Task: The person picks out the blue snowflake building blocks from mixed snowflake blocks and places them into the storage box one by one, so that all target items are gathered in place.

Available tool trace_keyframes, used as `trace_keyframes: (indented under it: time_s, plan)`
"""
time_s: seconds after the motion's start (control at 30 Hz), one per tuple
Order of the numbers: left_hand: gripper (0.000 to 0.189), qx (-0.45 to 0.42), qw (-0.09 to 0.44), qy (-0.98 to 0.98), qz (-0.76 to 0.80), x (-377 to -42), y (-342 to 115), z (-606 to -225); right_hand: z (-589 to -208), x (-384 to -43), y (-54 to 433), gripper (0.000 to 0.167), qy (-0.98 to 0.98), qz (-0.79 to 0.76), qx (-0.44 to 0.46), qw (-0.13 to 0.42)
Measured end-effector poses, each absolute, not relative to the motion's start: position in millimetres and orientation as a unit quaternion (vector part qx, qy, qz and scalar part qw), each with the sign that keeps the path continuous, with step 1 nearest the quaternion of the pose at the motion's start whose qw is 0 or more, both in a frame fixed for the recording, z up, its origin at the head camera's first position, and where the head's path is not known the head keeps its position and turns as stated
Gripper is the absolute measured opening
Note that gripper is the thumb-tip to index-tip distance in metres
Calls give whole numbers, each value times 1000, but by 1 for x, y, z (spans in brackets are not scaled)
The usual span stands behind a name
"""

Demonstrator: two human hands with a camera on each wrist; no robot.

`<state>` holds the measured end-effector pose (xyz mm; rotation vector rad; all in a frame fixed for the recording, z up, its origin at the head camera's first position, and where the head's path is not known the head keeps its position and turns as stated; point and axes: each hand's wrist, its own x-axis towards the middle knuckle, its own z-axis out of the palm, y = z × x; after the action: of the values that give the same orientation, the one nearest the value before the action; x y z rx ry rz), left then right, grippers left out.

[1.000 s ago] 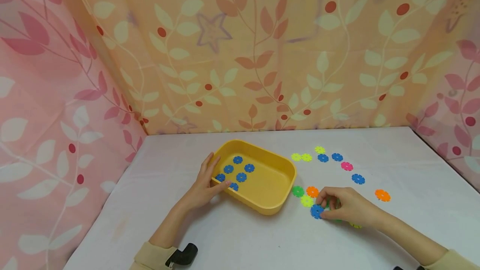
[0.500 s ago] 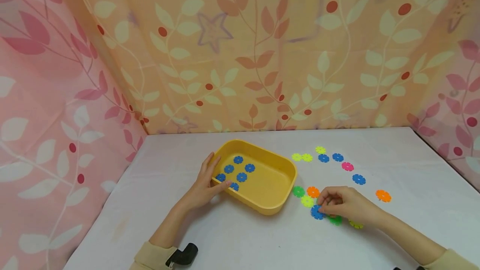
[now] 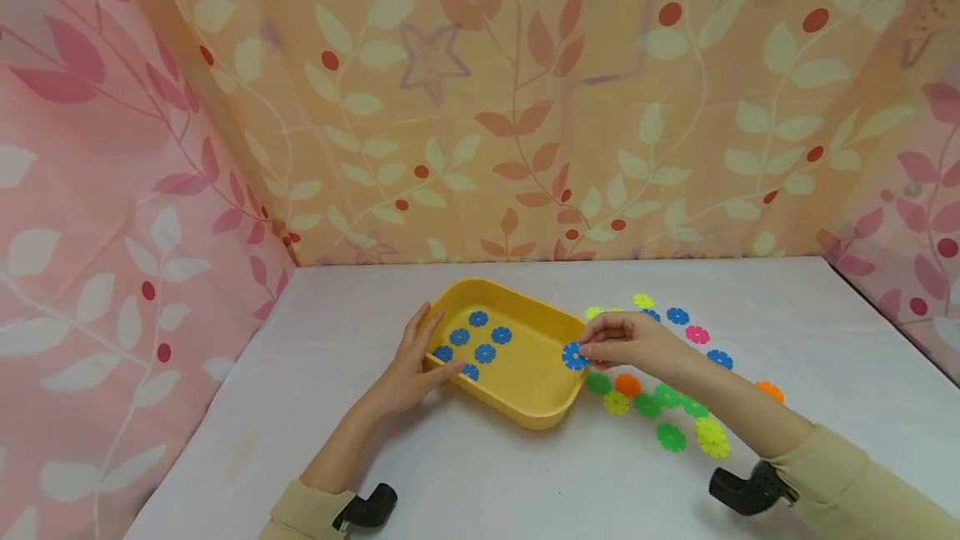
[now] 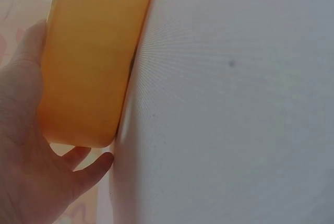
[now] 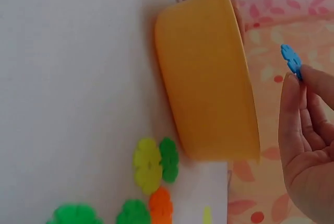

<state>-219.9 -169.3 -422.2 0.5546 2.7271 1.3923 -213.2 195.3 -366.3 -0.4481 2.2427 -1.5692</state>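
Note:
A yellow plastic tray sits at an angle on the table, with several blue snowflake discs lying flat in its left half. My left hand holds the tray's left corner, thumb over the near rim and fingers along the left side; the left wrist view shows this hand around the tray's end. Between thumb and fingertips my right hand pinches a blue snowflake disc over the tray's right end. In the right wrist view, that disc is above the rim.
Right of the tray lie loose snowflake discs: green, yellow, orange, pink and blue. Some are partly hidden by the right arm. Patterned curtains stand behind the white table and at its sides.
My right hand has picked up the blue disc from the table and carried it left and up to the tray's right rim, uncovering green discs. The left hand keeps its place.

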Motion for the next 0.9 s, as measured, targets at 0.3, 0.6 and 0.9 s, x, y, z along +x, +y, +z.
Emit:
trace_keyframes:
  time_s: [0.3,0.6,0.9]
  plan:
    - [87,182,14,878,442,-220,-168,-426,-380,-246,128,24,780,-537,-185,263]
    - [87,178,14,877,446,-220,-168,-424,-391,-260,95,9,828,-423,-234,285]
    - [86,178,13,880,440,-221,-170,-424,-398,-260,77,5,843,-402,-242,263]
